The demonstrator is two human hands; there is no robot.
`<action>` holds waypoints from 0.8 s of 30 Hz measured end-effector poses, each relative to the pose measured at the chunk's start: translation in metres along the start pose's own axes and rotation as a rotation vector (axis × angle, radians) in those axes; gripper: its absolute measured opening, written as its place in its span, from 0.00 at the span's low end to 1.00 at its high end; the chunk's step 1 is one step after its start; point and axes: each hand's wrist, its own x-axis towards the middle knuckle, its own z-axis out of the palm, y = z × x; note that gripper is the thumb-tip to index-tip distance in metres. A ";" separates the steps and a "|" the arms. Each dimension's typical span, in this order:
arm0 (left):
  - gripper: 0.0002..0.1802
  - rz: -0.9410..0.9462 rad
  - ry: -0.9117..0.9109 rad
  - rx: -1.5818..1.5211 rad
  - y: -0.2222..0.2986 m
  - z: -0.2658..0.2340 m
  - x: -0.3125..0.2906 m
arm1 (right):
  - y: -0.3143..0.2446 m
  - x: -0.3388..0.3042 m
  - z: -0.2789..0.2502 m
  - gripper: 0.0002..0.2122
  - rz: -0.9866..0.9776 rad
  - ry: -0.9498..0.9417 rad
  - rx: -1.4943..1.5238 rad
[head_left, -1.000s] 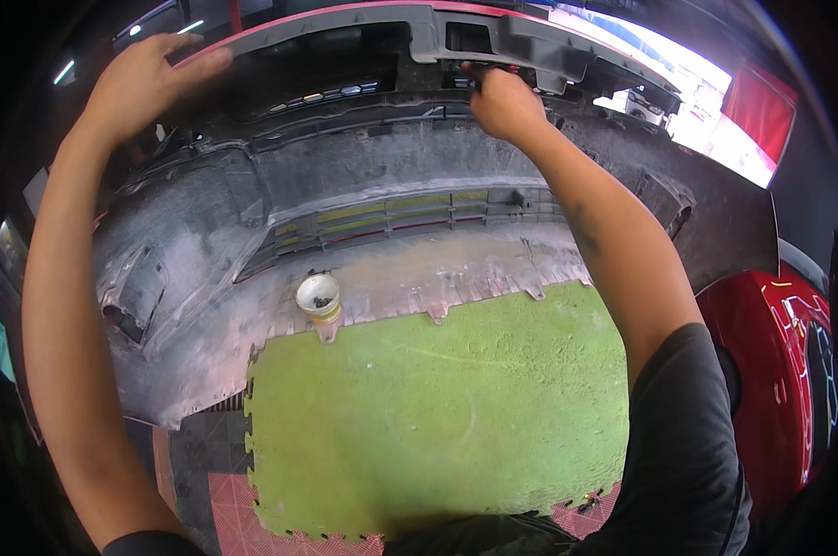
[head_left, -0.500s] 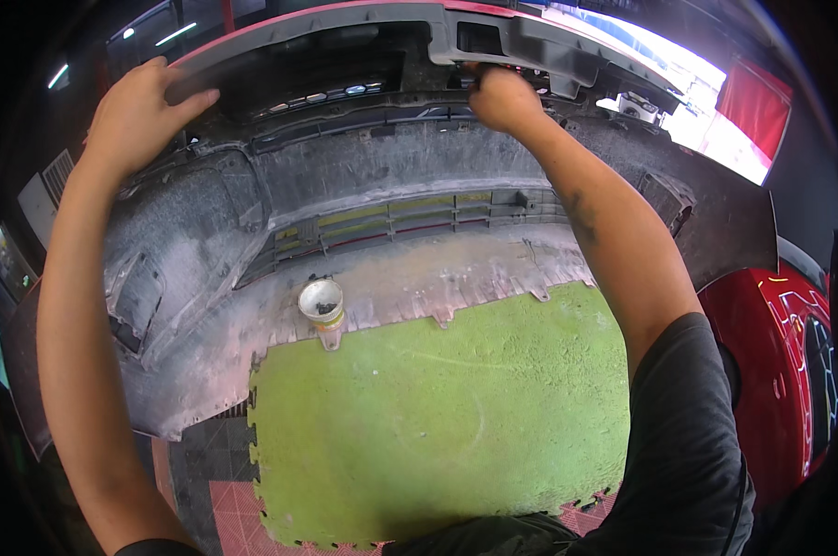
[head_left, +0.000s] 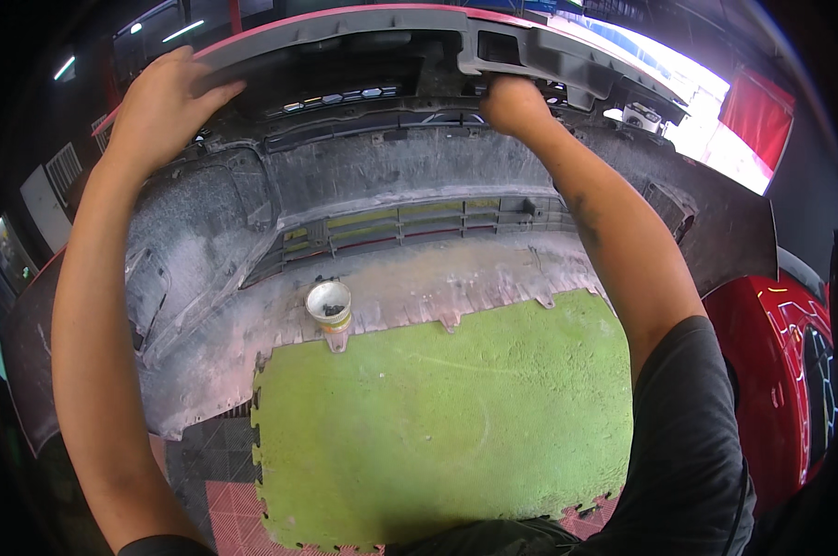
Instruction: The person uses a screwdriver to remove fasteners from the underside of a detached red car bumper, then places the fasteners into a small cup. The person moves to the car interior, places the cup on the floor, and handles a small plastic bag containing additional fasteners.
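Note:
A long black plastic car panel (head_left: pixel 345 39) with a red outer edge stretches across the top, its hollow back toward me. My left hand (head_left: pixel 164 104) grips its left end, fingers over the rim and thumb stretched along the inner side. Under a square opening in the panel, right of its middle, my right hand (head_left: pixel 516 104) is curled closed. Its fingertips are hidden, and I cannot make out what they hold. Beyond and below, a large dusty car bumper (head_left: pixel 345 171) shows its inner side, with a slatted grille (head_left: pixel 419 222) low in it.
A small white tub (head_left: pixel 329 302) with dark bits inside stands on the bumper's lower lip. Green foam mat (head_left: pixel 438 417) covers the floor before me, over red and grey tiles (head_left: pixel 229 510). A red car (head_left: pixel 776 371) stands at the right.
The panel has shifted to the right, and my left hand has gone with it. My right hand has moved slightly right and stays closed under the panel.

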 end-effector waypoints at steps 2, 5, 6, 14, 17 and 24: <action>0.24 0.007 0.000 0.000 -0.002 0.003 0.002 | 0.001 -0.007 0.007 0.16 0.002 0.211 0.135; 0.25 -0.017 -0.021 0.025 -0.010 0.000 -0.004 | -0.034 -0.023 -0.007 0.16 0.188 0.214 0.435; 0.24 -0.022 -0.032 0.022 -0.006 -0.001 -0.004 | -0.039 -0.031 -0.023 0.18 0.175 0.097 0.447; 0.27 -0.023 0.011 0.014 -0.007 0.002 -0.002 | -0.012 -0.047 0.012 0.17 0.125 0.565 0.397; 0.28 -0.042 -0.020 0.017 -0.001 -0.002 -0.004 | -0.056 -0.053 -0.025 0.20 0.495 0.277 0.344; 0.29 -0.054 -0.011 -0.029 -0.001 -0.002 -0.001 | -0.022 -0.043 -0.018 0.24 0.330 0.228 0.444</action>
